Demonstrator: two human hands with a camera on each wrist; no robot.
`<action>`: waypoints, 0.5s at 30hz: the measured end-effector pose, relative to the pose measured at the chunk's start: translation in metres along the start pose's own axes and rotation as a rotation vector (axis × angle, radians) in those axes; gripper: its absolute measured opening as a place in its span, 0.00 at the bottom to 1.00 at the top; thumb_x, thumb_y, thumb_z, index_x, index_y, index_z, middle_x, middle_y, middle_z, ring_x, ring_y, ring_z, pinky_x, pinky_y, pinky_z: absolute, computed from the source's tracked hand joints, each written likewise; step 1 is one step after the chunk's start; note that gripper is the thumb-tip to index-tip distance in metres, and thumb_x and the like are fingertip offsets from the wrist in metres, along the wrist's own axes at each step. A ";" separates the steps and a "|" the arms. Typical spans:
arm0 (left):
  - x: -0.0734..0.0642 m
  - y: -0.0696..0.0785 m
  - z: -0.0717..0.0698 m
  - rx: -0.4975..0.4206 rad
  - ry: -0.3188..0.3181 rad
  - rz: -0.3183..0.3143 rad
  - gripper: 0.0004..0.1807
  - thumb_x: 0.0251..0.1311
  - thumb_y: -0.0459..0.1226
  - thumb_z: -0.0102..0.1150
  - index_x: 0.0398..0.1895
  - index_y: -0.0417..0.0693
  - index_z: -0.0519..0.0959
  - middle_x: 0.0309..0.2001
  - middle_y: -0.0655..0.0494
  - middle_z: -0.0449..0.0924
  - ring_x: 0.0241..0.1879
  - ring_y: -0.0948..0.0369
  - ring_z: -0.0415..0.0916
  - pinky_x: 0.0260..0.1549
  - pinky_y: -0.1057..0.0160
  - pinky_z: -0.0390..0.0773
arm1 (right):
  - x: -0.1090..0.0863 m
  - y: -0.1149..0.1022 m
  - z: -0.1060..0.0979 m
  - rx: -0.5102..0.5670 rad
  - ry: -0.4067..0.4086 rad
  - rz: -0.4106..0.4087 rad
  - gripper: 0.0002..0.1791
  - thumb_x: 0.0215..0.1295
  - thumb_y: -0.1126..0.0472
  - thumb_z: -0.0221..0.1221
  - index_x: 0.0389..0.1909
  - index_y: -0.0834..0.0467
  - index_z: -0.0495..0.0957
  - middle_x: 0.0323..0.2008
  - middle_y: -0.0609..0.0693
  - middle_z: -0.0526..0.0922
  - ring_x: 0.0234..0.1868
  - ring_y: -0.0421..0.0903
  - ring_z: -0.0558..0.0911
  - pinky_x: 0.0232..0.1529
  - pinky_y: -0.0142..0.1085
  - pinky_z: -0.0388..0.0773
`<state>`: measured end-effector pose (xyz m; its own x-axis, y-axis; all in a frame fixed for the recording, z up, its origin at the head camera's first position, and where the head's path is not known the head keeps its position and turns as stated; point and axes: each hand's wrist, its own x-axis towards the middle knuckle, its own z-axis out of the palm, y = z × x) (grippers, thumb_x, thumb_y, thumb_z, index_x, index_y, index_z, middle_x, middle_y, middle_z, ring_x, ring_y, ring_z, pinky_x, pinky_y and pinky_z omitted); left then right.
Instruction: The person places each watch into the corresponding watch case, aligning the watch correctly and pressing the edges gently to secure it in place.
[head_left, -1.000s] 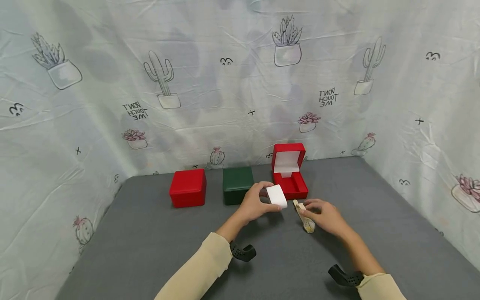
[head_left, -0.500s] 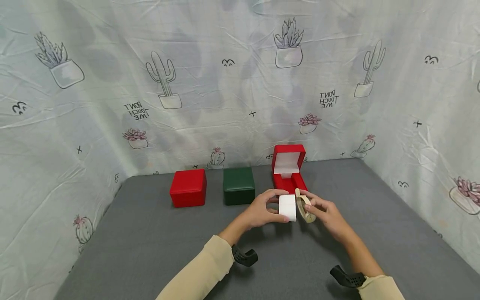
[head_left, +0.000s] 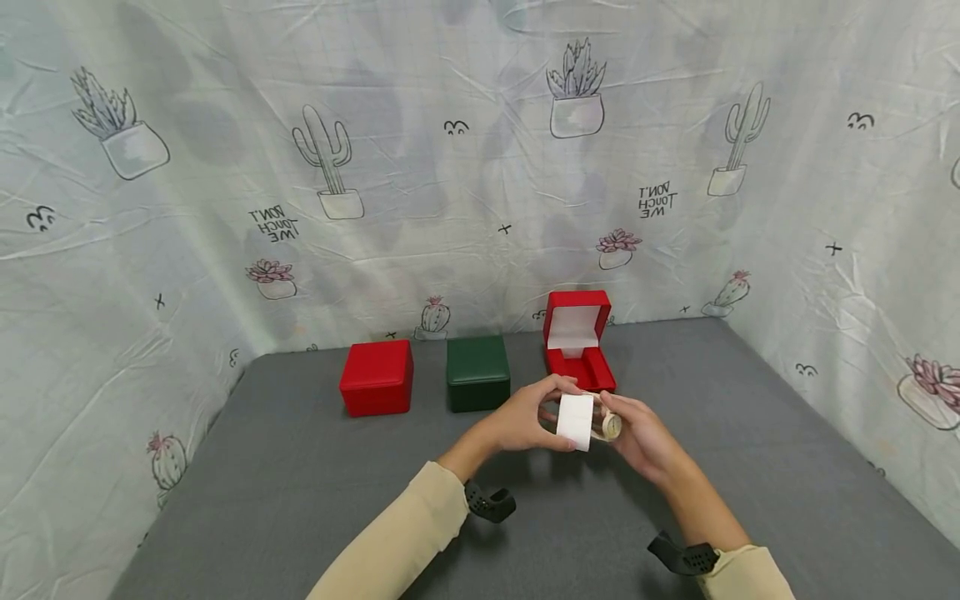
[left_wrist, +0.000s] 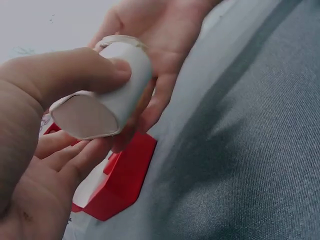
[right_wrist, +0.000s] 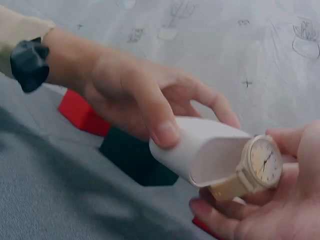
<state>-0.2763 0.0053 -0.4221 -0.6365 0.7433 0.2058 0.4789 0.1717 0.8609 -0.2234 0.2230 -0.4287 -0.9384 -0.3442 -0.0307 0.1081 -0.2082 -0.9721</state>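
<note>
My left hand [head_left: 517,423] pinches a white watch cushion [head_left: 574,422] between thumb and fingers, above the grey table. Its flat near end faces up in the left wrist view, with the thumb [left_wrist: 107,75] across its side. In my right hand [head_left: 651,446] is a wristwatch [head_left: 612,427] with a cream strap and a round, pale dial. The right wrist view shows the watch case [right_wrist: 264,161] right at the cushion's end, its strap [right_wrist: 231,187] passing by the lower rim. Part of the strap is hidden by the cushion and the right fingers.
Just beyond the hands stands an open red box [head_left: 588,367] with a white-lined lid, raised at the back. A closed green box [head_left: 477,373] is left of it, and a closed red box [head_left: 377,377] farther left. A patterned cloth [head_left: 480,167] hangs behind the grey table [head_left: 337,500].
Both hands came together in front of the open red box. The right hand lifted the watch and turned its dial upright against the cushion's end; the cushion moved right.
</note>
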 end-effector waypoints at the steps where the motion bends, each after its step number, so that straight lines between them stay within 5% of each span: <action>1: 0.000 0.000 0.000 0.028 0.006 0.003 0.36 0.48 0.35 0.72 0.61 0.52 0.66 0.63 0.54 0.69 0.55 0.64 0.73 0.48 0.70 0.79 | 0.000 -0.001 0.002 -0.006 0.024 0.020 0.16 0.78 0.53 0.41 0.45 0.49 0.78 0.40 0.40 0.81 0.43 0.37 0.78 0.48 0.32 0.78; 7: 0.002 -0.001 0.004 0.048 0.124 -0.020 0.32 0.48 0.38 0.73 0.56 0.53 0.68 0.52 0.55 0.76 0.44 0.65 0.77 0.42 0.71 0.80 | 0.003 -0.001 0.009 -0.063 0.125 0.025 0.15 0.76 0.49 0.45 0.49 0.53 0.73 0.39 0.40 0.79 0.43 0.38 0.78 0.48 0.32 0.78; 15: 0.006 -0.003 0.010 -0.104 0.334 -0.107 0.29 0.50 0.38 0.72 0.55 0.49 0.70 0.53 0.52 0.76 0.47 0.62 0.79 0.43 0.68 0.81 | -0.002 0.006 0.006 0.070 -0.065 -0.177 0.14 0.79 0.60 0.35 0.56 0.54 0.67 0.51 0.41 0.77 0.52 0.38 0.80 0.56 0.35 0.78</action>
<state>-0.2759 0.0160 -0.4284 -0.8503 0.4695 0.2379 0.3457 0.1573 0.9251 -0.2192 0.2167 -0.4331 -0.9220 -0.3543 0.1562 -0.0316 -0.3332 -0.9423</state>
